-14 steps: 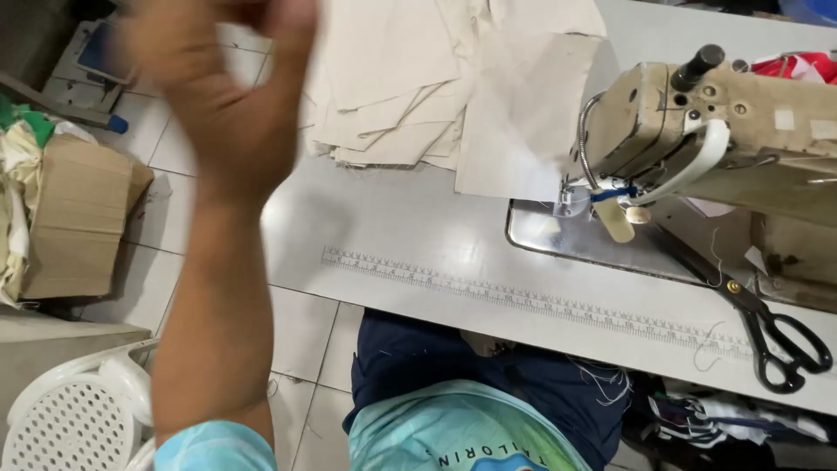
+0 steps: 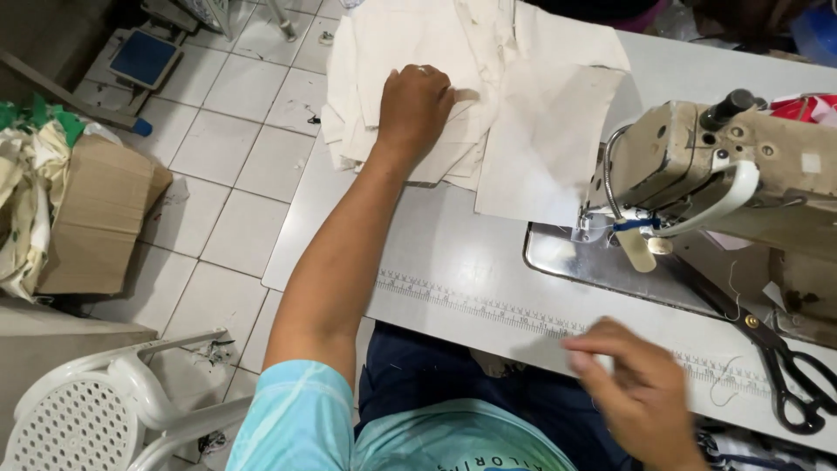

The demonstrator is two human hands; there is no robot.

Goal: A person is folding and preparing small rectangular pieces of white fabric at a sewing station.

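My left hand [image 2: 417, 106] rests palm-down on a stack of cream fabric pieces [image 2: 475, 83] at the far left of the white sewing table [image 2: 453, 262], fingers curled onto the top piece. My right hand [image 2: 636, 392] hovers blurred over the table's near edge, fingers apart and holding nothing, just above the printed ruler strip [image 2: 488, 307]. The beige sewing machine [image 2: 724, 166] stands to the right, its needle area over a metal plate [image 2: 575, 262].
Black scissors [image 2: 785, 371] lie at the table's right near edge. On the tiled floor to the left sit a cardboard box [image 2: 96, 214] with fabric scraps, a white plastic chair [image 2: 96, 410] and a blue-topped scale [image 2: 144, 57].
My left arm has lowered from in front of the camera onto the fabric stack. My right hand has come into view over the near table edge.
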